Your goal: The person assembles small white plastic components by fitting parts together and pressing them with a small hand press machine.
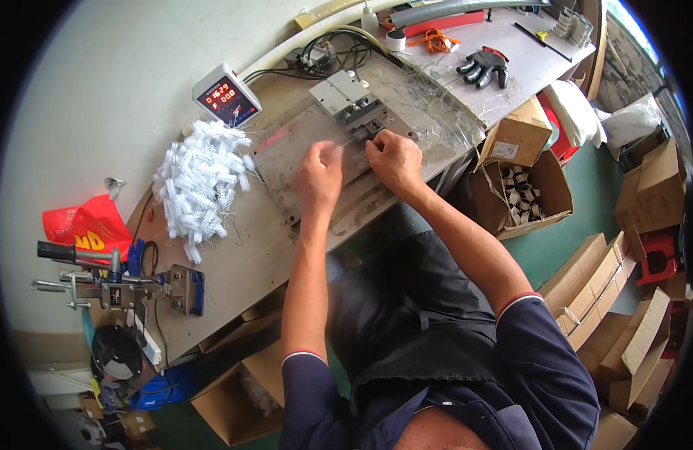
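Observation:
My right hand (396,160) is closed in a pinch at the front of a small bench machine (348,97) with a grey metal plate and a dark block. Its fingertips touch or nearly touch that block; what they hold is hidden. Just left of it, my left hand (320,176) is closed above the metal base plate (283,154), its fingers slightly blurred. Anything inside it is too small to make out. Left of my left hand lies a heap of white bristly brushes (204,180) with thin wire ends.
A control box with a lit red display (227,97) stands behind the heap. At the left are a lever press (121,285) and a red bag (88,229). A black-coated glove (484,67) lies at the back right. A carton of dark-and-tan pieces (523,195) sits below the table's right edge.

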A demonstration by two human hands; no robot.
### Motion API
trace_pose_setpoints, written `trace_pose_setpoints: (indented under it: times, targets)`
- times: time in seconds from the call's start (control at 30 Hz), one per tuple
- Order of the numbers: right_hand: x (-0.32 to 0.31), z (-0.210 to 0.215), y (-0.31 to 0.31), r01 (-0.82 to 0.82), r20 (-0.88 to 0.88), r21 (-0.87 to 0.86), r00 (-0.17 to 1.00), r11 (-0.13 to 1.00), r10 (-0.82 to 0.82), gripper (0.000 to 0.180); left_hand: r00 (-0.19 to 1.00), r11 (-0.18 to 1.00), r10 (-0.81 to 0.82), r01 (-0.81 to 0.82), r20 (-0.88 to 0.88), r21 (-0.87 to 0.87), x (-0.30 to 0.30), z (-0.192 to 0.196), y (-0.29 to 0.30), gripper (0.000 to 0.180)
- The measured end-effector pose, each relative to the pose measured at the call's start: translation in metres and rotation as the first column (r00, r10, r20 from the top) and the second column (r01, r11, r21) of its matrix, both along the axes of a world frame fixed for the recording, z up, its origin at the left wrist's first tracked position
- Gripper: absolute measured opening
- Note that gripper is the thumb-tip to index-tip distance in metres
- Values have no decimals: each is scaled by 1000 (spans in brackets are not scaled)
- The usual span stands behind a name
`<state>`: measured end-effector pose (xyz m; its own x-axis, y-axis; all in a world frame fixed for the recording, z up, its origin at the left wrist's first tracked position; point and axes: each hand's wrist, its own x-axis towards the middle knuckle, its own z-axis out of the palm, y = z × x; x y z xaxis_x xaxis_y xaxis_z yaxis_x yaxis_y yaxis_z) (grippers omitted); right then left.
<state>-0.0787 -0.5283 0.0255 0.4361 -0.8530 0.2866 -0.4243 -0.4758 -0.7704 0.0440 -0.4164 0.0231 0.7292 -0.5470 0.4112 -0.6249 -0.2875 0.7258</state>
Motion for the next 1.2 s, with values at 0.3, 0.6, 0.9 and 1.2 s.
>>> trace_pose_setpoints:
  times: [0.3, 0.6, 0.9, 1.2]
  targets:
    - [-3, -3, -3, -10, 69, 17, 998, 1000, 8, 24, 932, 998, -25, 0, 361, 68, -17, 0, -4, 7]
    - [-8, -11, -13, -140, 381, 240, 924, 961, 39, 24, 931, 976, 73, 7, 357, -217, -14, -3, 12, 10]
    - [-21, 1, -18, -423, 594, 465, 800, 777, 80, 27, 877, 968, -33, 147, 479, -202, -20, 2, 11, 9]
    - [-23, 1, -20, -517, 657, 457, 745, 724, 116, 25, 807, 990, -40, 112, 589, -87, -23, 4, 12, 10]
